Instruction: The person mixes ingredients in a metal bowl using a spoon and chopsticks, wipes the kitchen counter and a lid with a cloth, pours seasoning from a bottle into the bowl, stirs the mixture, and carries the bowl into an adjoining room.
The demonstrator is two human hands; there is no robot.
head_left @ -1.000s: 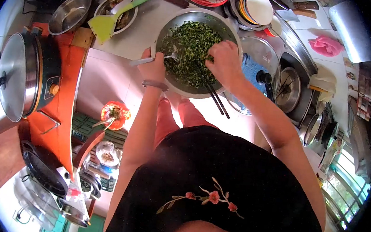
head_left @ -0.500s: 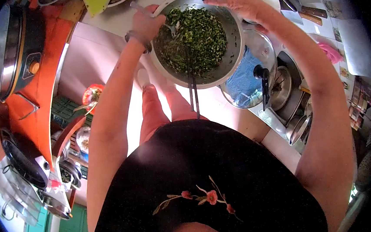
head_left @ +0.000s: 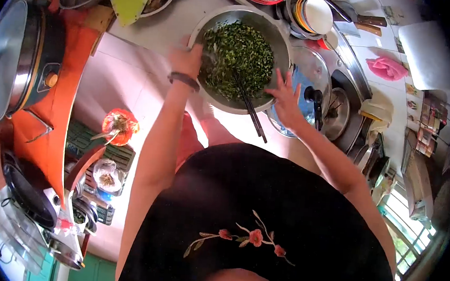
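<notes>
A wide metal bowl [head_left: 285,45] holds chopped green leaves [head_left: 242,54]. Dark chopsticks [head_left: 251,111] lean in it, their ends sticking out over the near rim. My left hand [head_left: 186,61] is at the bowl's left rim, its fingers smeared by motion, so its grip is unclear. Beside the lower right rim is my right hand [head_left: 286,99], fingers spread and nothing between them. A glass lid [head_left: 310,68] with a black knob lies right of the bowl, partly behind that hand.
A green spatula [head_left: 127,6] lies across a small bowl at upper left. Stacked bowls [head_left: 318,16] and knives [head_left: 368,28] are at upper right, with a pink cloth [head_left: 386,68]. An electric pot [head_left: 12,60] stands on the orange surface [head_left: 67,96] at left.
My right hand has come from the bowl's far side down to its lower right. The utensil that my left hand held is out of sight. The chopsticks now slant further right.
</notes>
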